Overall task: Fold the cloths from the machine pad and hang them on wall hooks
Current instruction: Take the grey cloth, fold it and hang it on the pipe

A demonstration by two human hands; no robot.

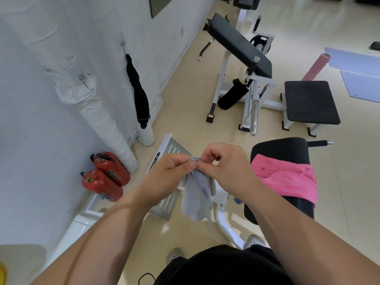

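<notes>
While pinched between fingertips (193, 163), grey cloth (198, 194) hangs

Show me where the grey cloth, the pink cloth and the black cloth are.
grey cloth (198, 194), head view, hanging middle part.
pink cloth (287, 177), head view, middle, on the pad.
black cloth (139, 95), head view, middle, hanging on the wall.

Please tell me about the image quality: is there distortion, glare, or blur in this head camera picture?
Head view: wide-angle distortion bends the wall and floor lines toward the edges; soft glare washes the floor at the top right; both hands' grip on the grey cloth is fairly sharp, while the forearms near the bottom corners look stretched; shadows are weak, suggesting diffuse light.
</notes>
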